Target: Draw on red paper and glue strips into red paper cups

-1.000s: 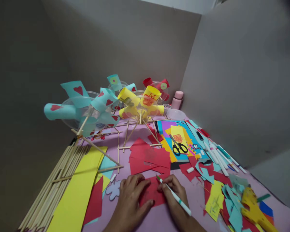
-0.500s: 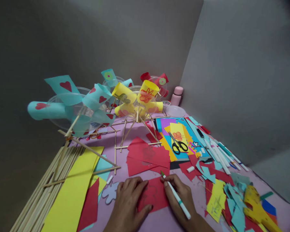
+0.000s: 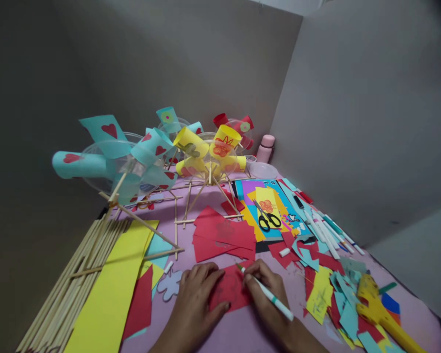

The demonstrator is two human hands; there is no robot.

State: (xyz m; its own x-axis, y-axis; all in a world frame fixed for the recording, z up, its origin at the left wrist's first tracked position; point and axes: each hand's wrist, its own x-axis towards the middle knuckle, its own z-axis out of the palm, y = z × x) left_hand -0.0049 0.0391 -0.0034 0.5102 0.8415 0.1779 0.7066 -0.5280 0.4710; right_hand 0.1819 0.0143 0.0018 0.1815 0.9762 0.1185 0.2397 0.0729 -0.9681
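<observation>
A white marker (image 3: 270, 295) with a green tip and green band is gripped in my right hand (image 3: 266, 289), its tip close above the upper part of a red paper piece (image 3: 230, 293). On that paper a dark outlined shape is faintly drawn. My left hand (image 3: 198, 299) lies with fingers spread over the paper's left side, thumb on its lower edge. Left of it is a grey-blue flower-shaped cutout (image 3: 169, 285), with a small white marker cap (image 3: 168, 267) above. More red paper pieces (image 3: 224, 233) lie overlapped just beyond my hands, the top ones bearing faint drawings.
Paper-and-stick pinwheel models in blue (image 3: 132, 152), yellow (image 3: 211, 152) and red (image 3: 242, 127) stand at the back. Black-handled scissors (image 3: 268, 220) rest on coloured papers. Markers (image 3: 327, 235), scraps and a yellow glue gun (image 3: 377, 304) lie right; sticks (image 3: 84, 274) and yellow paper (image 3: 113, 284) left.
The marker in my right hand has shifted left and its tip now sits lower toward the paper's upper edge. My left hand stays on the paper. The whole view has tilted slightly.
</observation>
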